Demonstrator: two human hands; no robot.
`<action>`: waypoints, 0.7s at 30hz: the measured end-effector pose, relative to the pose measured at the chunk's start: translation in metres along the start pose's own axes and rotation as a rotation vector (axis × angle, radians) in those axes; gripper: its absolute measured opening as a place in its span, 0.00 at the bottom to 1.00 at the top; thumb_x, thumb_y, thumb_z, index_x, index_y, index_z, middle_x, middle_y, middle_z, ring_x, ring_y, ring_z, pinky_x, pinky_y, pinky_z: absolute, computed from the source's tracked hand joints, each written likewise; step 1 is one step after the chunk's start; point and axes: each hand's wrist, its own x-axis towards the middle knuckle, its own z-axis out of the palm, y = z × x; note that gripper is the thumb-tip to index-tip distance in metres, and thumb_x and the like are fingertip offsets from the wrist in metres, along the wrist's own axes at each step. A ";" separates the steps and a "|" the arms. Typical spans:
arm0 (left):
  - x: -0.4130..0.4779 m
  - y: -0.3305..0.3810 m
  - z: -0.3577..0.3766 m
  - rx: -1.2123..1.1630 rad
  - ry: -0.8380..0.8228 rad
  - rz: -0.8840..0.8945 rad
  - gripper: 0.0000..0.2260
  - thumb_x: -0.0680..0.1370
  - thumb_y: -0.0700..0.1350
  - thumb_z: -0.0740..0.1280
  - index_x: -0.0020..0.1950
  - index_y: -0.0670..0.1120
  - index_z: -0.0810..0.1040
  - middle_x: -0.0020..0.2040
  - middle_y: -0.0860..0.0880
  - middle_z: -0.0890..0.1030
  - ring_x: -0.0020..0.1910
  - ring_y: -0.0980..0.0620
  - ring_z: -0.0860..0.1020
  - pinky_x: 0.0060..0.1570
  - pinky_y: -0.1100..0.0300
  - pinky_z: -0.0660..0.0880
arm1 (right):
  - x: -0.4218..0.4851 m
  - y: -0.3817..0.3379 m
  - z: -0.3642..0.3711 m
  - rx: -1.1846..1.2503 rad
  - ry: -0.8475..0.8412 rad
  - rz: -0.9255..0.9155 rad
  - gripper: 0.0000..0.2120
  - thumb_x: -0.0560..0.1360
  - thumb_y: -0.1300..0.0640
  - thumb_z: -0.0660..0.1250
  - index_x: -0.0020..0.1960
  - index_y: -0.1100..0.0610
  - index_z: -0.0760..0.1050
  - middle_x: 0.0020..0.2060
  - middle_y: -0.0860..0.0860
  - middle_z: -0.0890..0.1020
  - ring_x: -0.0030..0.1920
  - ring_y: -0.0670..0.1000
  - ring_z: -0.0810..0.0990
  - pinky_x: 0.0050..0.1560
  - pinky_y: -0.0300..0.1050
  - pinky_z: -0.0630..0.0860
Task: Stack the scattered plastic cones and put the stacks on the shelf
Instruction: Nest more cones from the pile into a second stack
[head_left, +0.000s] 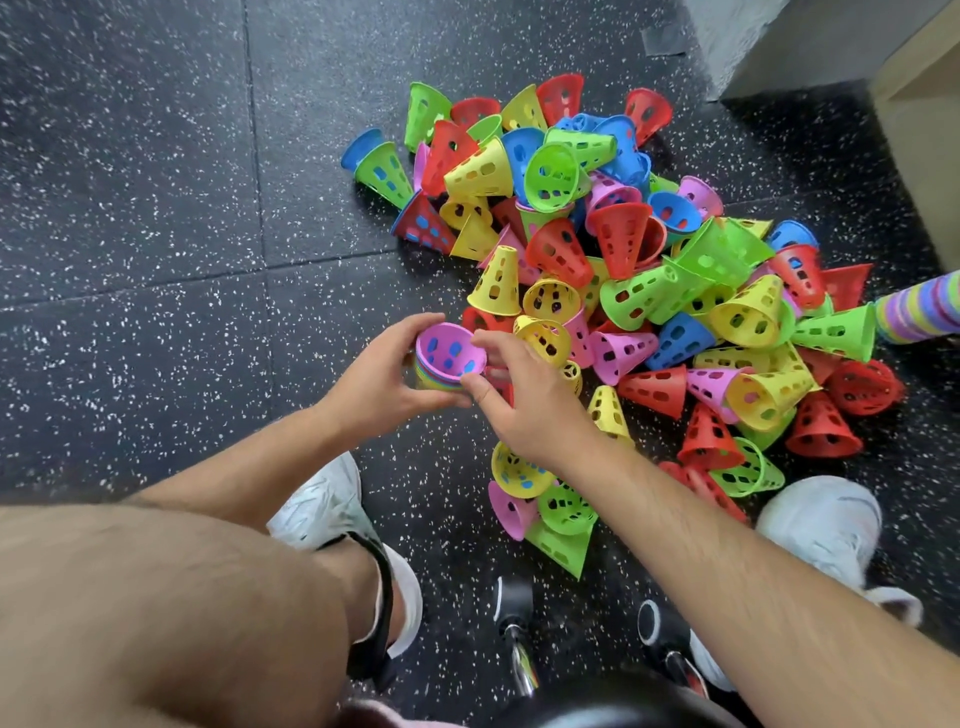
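Note:
A big heap of perforated plastic cones (623, 270) in red, yellow, green, blue and pink lies on the dark speckled floor. My left hand (382, 374) grips a short stack of nested cones (448, 358) with a pink one on top, its open mouth facing up. My right hand (524, 395) pinches the rim of that pink cone from the right side. A long finished stack (919, 312) lies at the right edge of the heap.
A pale wooden shelf unit (919, 124) stands at the far right beside a grey wall base. My white shoes (324, 504) flank the near cones. Black stool wheels (514, 603) sit between my feet. Bare floor stretches to the left.

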 end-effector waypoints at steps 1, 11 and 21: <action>0.001 -0.002 0.000 0.011 0.006 0.007 0.45 0.63 0.58 0.83 0.75 0.43 0.70 0.65 0.50 0.80 0.63 0.54 0.80 0.67 0.51 0.76 | 0.002 0.001 -0.001 -0.054 0.031 -0.028 0.20 0.80 0.48 0.64 0.70 0.52 0.69 0.63 0.47 0.76 0.61 0.45 0.76 0.64 0.48 0.74; -0.002 -0.013 -0.005 0.124 0.016 0.099 0.41 0.68 0.44 0.85 0.76 0.42 0.70 0.68 0.49 0.75 0.66 0.56 0.74 0.68 0.71 0.65 | 0.019 0.030 -0.014 -0.816 0.231 0.221 0.41 0.69 0.29 0.66 0.75 0.49 0.63 0.69 0.57 0.69 0.65 0.59 0.70 0.67 0.56 0.65; 0.001 -0.007 0.004 0.082 0.026 0.063 0.40 0.68 0.42 0.84 0.76 0.46 0.69 0.70 0.50 0.76 0.68 0.55 0.75 0.71 0.60 0.70 | 0.015 0.012 -0.028 -0.309 0.445 0.102 0.35 0.71 0.39 0.71 0.68 0.59 0.67 0.60 0.55 0.78 0.60 0.57 0.75 0.65 0.53 0.68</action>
